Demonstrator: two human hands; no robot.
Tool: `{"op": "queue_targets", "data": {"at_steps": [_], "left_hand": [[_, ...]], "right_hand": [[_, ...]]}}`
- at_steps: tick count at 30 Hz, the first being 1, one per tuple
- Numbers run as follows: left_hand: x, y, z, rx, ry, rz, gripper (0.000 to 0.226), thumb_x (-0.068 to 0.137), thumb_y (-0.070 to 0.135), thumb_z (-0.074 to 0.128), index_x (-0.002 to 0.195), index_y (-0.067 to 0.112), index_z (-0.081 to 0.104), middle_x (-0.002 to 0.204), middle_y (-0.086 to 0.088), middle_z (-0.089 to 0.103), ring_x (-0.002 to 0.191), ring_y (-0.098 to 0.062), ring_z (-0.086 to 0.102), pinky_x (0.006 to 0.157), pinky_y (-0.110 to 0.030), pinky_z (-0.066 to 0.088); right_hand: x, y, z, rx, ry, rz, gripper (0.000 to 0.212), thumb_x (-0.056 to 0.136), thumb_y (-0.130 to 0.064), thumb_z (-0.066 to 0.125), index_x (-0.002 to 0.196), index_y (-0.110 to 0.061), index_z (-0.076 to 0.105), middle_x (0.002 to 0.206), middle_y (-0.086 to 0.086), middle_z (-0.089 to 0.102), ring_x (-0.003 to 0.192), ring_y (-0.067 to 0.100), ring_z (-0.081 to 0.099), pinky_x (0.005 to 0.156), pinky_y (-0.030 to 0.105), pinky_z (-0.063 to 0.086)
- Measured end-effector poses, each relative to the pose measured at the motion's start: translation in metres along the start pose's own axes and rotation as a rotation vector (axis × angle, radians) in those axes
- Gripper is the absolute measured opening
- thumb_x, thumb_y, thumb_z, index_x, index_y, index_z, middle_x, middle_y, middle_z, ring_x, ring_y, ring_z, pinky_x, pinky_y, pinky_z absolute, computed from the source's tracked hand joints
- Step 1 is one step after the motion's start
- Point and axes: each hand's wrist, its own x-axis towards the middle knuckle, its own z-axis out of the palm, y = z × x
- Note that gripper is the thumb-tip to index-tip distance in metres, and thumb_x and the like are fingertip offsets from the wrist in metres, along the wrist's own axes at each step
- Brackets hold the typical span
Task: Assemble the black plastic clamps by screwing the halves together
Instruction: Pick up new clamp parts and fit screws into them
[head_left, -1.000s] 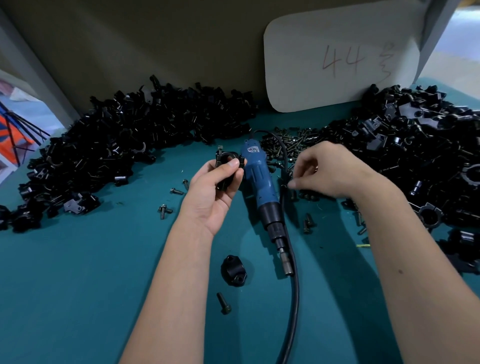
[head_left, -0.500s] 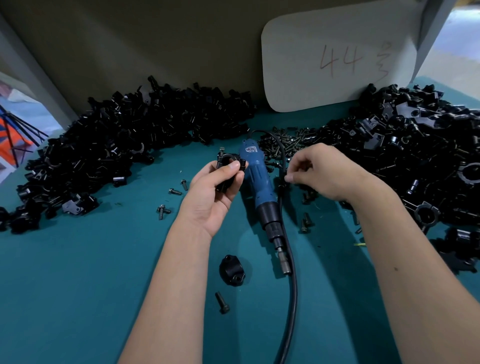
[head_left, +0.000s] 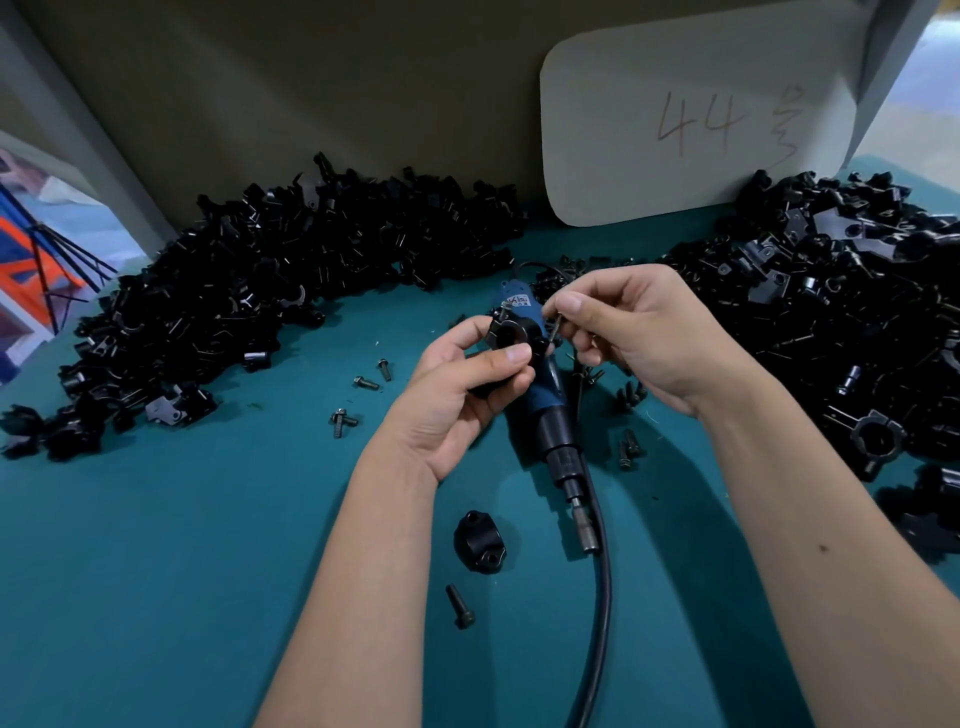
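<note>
Dim, soft light from above; edges bowed by wide-angle distortion.

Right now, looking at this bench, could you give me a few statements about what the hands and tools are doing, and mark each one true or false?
1. The left hand holds a black clamp. True.
2. The right hand grips the blue screwdriver. False: it pinches a screw; the screwdriver lies on the table.
3. A loose clamp half lies near the left forearm. True.
4. The table is red. False: it is teal.
</note>
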Motion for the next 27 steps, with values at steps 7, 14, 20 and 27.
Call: {"op": "queue_targets", "data": {"at_steps": [7, 14, 20, 27], "left_hand": [[0.001, 0.0, -0.001, 0.005, -0.011, 0.001, 0.05, 0.075, 0.0, 0.081, 0.122, 0.002, 0.064, 0.108, -0.022, 0.069, 0.074, -0.013, 0.07, 0.065, -0.017, 0.058], [0.0, -0.002, -0.003, 0.04, -0.014, -0.001, 0.036, 0.072, 0.002, 0.079, 0.105, 0.007, 0.066, 0.087, -0.006, 0.074, 0.074, -0.013, 0.071, 0.066, -0.017, 0.058], [0.002, -0.004, -0.003, -0.014, -0.012, -0.01, 0.041, 0.076, -0.002, 0.08, 0.114, 0.003, 0.067, 0.093, -0.008, 0.074, 0.075, -0.012, 0.072, 0.066, -0.016, 0.058], [0.004, -0.005, -0.001, -0.09, 0.004, 0.006, 0.047, 0.07, 0.002, 0.082, 0.115, 0.002, 0.068, 0.092, -0.007, 0.072, 0.072, -0.011, 0.07, 0.064, -0.016, 0.058]], "right_hand": [[0.002, -0.002, 0.003, -0.064, 0.085, -0.057, 0.01, 0.093, -0.011, 0.074, 0.089, -0.003, 0.078, 0.067, 0.004, 0.066, 0.059, 0.012, 0.055, 0.051, 0.02, 0.048], [0.001, -0.005, 0.006, -0.115, 0.048, -0.054, 0.014, 0.093, -0.013, 0.075, 0.09, 0.001, 0.076, 0.07, 0.006, 0.067, 0.061, 0.016, 0.056, 0.053, 0.023, 0.049], [0.0, -0.008, 0.004, -0.117, 0.031, -0.027, 0.015, 0.092, -0.013, 0.075, 0.089, 0.001, 0.075, 0.071, 0.007, 0.067, 0.059, 0.015, 0.055, 0.051, 0.02, 0.047], [0.002, -0.002, 0.02, -0.116, 0.086, -0.002, 0.029, 0.088, -0.024, 0.082, 0.067, -0.015, 0.064, 0.057, 0.001, 0.052, 0.05, 0.016, 0.04, 0.044, 0.026, 0.034]]}}
